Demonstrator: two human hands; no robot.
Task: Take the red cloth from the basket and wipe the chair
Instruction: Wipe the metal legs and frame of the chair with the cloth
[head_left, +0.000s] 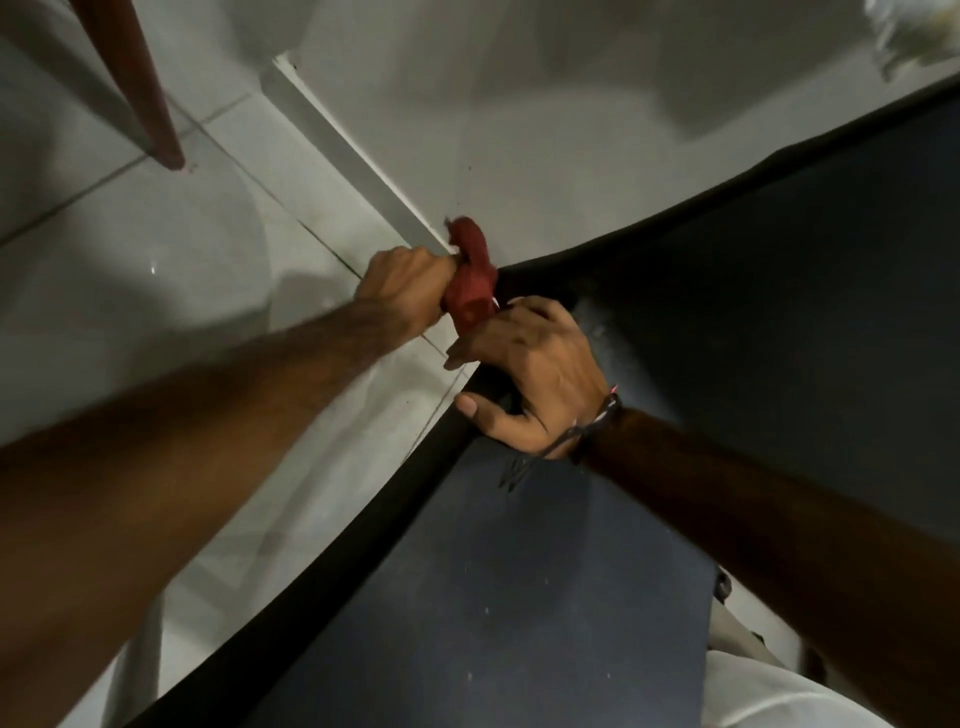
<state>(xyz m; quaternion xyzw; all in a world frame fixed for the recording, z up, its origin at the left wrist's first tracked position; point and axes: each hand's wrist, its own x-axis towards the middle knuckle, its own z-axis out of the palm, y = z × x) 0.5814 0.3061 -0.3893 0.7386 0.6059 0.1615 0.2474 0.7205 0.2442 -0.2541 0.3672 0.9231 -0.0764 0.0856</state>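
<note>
A crumpled red cloth (471, 280) is bunched in my left hand (410, 283), pressed against the corner of a dark chair (519, 597). The chair's dark grey seat fills the lower middle and its black rim runs diagonally. My right hand (530, 374) grips that rim just below the cloth, thumb over the outer edge, a thin cord bracelet on the wrist. The basket is out of view.
A light tiled floor (208, 234) lies to the left, with a white wall and baseboard (353, 156) behind the chair. A reddish-brown wooden furniture leg (150, 104) stands on the floor at top left. White fabric (779, 701) shows at bottom right.
</note>
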